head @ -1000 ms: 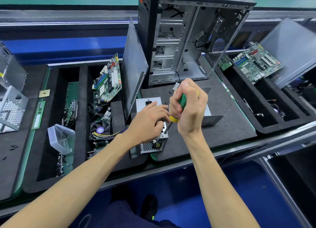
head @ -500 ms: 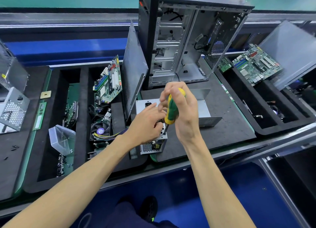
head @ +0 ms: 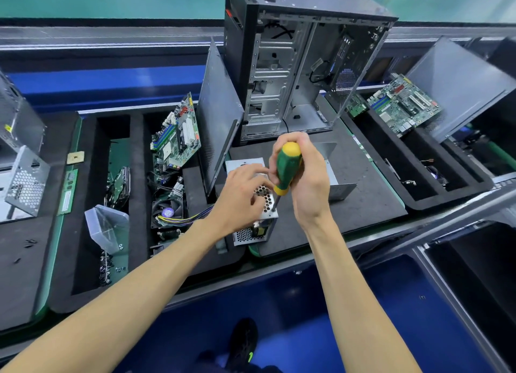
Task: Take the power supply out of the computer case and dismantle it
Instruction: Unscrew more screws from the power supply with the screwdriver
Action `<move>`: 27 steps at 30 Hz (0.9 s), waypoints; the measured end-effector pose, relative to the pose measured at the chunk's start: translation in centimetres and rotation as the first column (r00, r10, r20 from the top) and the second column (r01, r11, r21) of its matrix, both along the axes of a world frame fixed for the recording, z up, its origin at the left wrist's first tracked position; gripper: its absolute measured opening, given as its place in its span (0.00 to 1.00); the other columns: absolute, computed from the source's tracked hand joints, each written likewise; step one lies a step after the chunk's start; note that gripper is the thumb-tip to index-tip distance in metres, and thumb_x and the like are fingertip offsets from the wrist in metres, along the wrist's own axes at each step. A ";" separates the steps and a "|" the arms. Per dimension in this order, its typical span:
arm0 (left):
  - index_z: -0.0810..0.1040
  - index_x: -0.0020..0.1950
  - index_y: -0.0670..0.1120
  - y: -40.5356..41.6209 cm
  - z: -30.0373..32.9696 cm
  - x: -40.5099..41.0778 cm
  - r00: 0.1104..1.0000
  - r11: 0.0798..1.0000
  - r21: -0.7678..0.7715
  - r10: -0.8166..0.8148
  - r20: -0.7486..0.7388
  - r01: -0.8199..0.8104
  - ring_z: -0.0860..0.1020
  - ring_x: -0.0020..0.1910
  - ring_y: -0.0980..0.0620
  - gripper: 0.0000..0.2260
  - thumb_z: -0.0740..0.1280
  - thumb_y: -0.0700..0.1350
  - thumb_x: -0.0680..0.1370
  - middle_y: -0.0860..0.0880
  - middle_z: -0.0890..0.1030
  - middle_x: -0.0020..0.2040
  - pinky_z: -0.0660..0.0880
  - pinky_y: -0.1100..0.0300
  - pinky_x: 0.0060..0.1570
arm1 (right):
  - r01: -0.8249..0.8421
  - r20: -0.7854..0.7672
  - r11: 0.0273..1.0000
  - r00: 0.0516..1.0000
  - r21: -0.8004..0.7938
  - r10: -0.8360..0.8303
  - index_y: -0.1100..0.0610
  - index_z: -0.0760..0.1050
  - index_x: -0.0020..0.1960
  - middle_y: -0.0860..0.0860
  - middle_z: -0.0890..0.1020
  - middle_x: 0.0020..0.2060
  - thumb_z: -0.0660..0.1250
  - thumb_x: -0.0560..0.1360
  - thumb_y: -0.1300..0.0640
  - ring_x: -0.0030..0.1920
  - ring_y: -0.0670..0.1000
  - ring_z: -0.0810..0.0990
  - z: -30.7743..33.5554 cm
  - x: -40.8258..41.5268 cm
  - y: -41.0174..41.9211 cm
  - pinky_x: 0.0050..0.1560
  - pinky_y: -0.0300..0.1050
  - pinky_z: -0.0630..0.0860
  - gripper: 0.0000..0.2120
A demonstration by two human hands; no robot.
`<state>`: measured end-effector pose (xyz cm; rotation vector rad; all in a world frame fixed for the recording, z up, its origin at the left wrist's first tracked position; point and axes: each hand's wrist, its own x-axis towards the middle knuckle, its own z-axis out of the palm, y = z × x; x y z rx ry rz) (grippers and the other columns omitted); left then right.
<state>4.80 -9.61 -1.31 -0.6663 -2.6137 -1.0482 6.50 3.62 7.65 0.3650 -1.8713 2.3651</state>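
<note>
The silver power supply point(head: 255, 233) lies on the dark mat point(head: 363, 205) in front of the open, gutted computer case point(head: 293, 73). My left hand point(head: 240, 196) rests on its perforated top, fingers curled over it and holding it steady. My right hand point(head: 307, 177) grips a green and yellow screwdriver point(head: 287, 166) held nearly upright, its tip down at the near right corner of the top plate. A bundle of coloured wires point(head: 181, 220) runs left from the unit. A bent silver cover panel point(head: 335, 177) lies behind my right hand.
A grey side panel point(head: 220, 115) leans left of the case. The left tray holds a motherboard point(head: 177, 135), a cooler fan point(head: 167, 212), a clear plastic bag point(head: 107, 227) and loose screws. Another motherboard point(head: 405, 107) sits in the right tray. A perforated metal bracket point(head: 25, 182) stands far left.
My right hand has tipped the screwdriver from a slanted hold to nearly upright, with its yellow cap now on top. The left hand stays on the power supply.
</note>
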 end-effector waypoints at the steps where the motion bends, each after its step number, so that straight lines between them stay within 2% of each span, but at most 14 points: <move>1: 0.83 0.50 0.42 -0.3 0.0 0.4 1.000 0.999 0.035 0.015 0.021 -0.016 0.73 0.62 0.46 0.16 0.62 0.32 0.67 0.47 0.79 0.59 0.67 0.41 0.64 | 0.020 0.014 1.000 1.000 0.002 -0.020 0.52 0.77 0.38 0.53 0.75 0.30 0.51 0.85 0.48 0.30 0.52 0.69 0.0 0.1 -0.3 0.31 0.43 0.66 0.23; 4: 0.84 0.50 0.43 -0.8 0.4 1.9 0.997 0.993 0.114 -0.024 0.076 0.015 0.72 0.56 0.52 0.15 0.65 0.30 0.69 0.55 0.76 0.51 0.68 0.42 0.63 | 0.030 0.061 1.000 0.998 -0.008 -0.029 0.50 0.74 0.37 0.51 0.73 0.25 0.49 0.85 0.41 0.25 0.48 0.67 0.2 0.7 -1.3 0.26 0.39 0.64 0.25; 6: 0.84 0.53 0.43 -0.9 1.0 2.7 0.989 0.989 0.131 -0.081 0.124 0.064 0.74 0.53 0.52 0.13 0.66 0.33 0.73 0.55 0.78 0.49 0.69 0.43 0.61 | 0.031 0.055 1.000 0.998 -0.003 -0.031 0.51 0.70 0.43 0.51 0.70 0.24 0.56 0.80 0.30 0.24 0.47 0.65 0.4 1.2 -1.8 0.25 0.37 0.63 0.25; 8: 0.84 0.56 0.42 -0.8 1.6 3.1 0.978 0.983 0.152 -0.128 0.167 0.102 0.78 0.53 0.49 0.10 0.69 0.36 0.76 0.51 0.82 0.51 0.71 0.44 0.61 | 0.051 0.031 0.998 0.998 0.034 -0.052 0.54 0.65 0.47 0.51 0.69 0.25 0.64 0.71 0.24 0.24 0.46 0.65 0.8 1.4 -1.9 0.25 0.36 0.63 0.32; 9: 0.83 0.56 0.41 -0.7 1.9 3.1 0.971 0.979 0.166 -0.148 0.186 0.118 0.79 0.53 0.48 0.08 0.69 0.38 0.78 0.49 0.83 0.52 0.72 0.45 0.60 | 0.072 0.024 0.996 0.997 0.055 -0.074 0.55 0.63 0.48 0.51 0.69 0.25 0.67 0.70 0.25 0.24 0.46 0.65 0.9 1.4 -1.8 0.26 0.36 0.63 0.33; 11: 0.83 0.57 0.42 -0.5 2.6 3.0 0.964 0.977 0.164 -0.167 0.208 0.134 0.80 0.54 0.47 0.07 0.68 0.40 0.80 0.48 0.83 0.52 0.73 0.46 0.59 | 0.114 0.017 0.990 0.993 0.085 -0.116 0.55 0.63 0.47 0.51 0.71 0.26 0.68 0.75 0.35 0.25 0.47 0.67 1.0 1.5 -1.6 0.27 0.36 0.65 0.25; 13: 0.83 0.56 0.43 -0.4 3.0 2.8 0.968 0.983 0.146 -0.142 0.208 0.113 0.80 0.52 0.47 0.07 0.68 0.43 0.81 0.49 0.83 0.51 0.75 0.46 0.57 | 0.156 0.032 0.982 0.987 0.102 -0.160 0.56 0.66 0.45 0.51 0.74 0.29 0.65 0.80 0.43 0.29 0.49 0.70 1.1 1.4 -1.6 0.31 0.38 0.69 0.17; 16: 0.84 0.55 0.44 -0.4 3.2 2.6 0.976 0.989 0.113 -0.120 0.184 0.100 0.81 0.50 0.48 0.07 0.69 0.44 0.81 0.50 0.85 0.50 0.76 0.48 0.54 | 0.194 0.018 0.972 0.980 0.129 -0.198 0.56 0.70 0.41 0.52 0.78 0.33 0.60 0.84 0.50 0.34 0.51 0.74 1.3 1.2 -1.5 0.38 0.42 0.74 0.15; 19: 0.84 0.55 0.42 -0.3 3.4 2.5 0.983 0.993 0.061 -0.112 0.145 0.104 0.83 0.49 0.49 0.08 0.68 0.44 0.80 0.48 0.86 0.49 0.77 0.50 0.53 | 0.180 -0.001 0.971 0.983 0.158 -0.182 0.53 0.72 0.34 0.51 0.76 0.30 0.56 0.85 0.52 0.32 0.50 0.73 1.6 0.9 -1.2 0.35 0.42 0.72 0.21; 22: 0.84 0.55 0.42 0.0 3.2 2.6 0.988 0.996 0.040 -0.087 0.125 0.083 0.83 0.47 0.49 0.08 0.69 0.45 0.80 0.48 0.86 0.49 0.78 0.51 0.53 | 0.117 0.039 0.988 0.992 0.096 -0.121 0.51 0.72 0.29 0.52 0.72 0.28 0.55 0.83 0.50 0.27 0.50 0.69 1.7 0.4 -1.0 0.28 0.41 0.66 0.24; 25: 0.83 0.53 0.44 0.1 2.7 2.7 0.991 0.997 0.049 -0.066 0.117 0.061 0.82 0.46 0.52 0.07 0.69 0.46 0.80 0.51 0.86 0.48 0.78 0.52 0.52 | 0.014 0.062 1.000 0.998 0.020 -0.015 0.52 0.71 0.28 0.51 0.70 0.23 0.53 0.84 0.49 0.23 0.51 0.65 1.4 -0.3 -0.5 0.25 0.41 0.60 0.27; 27: 0.81 0.54 0.44 0.1 2.5 2.7 0.990 0.998 0.035 -0.055 0.126 0.051 0.82 0.45 0.50 0.07 0.69 0.47 0.80 0.51 0.85 0.48 0.77 0.51 0.50 | -0.065 0.069 0.997 0.995 -0.037 0.068 0.53 0.70 0.31 0.51 0.69 0.22 0.51 0.85 0.46 0.21 0.50 0.63 1.1 -0.9 -0.4 0.23 0.41 0.57 0.26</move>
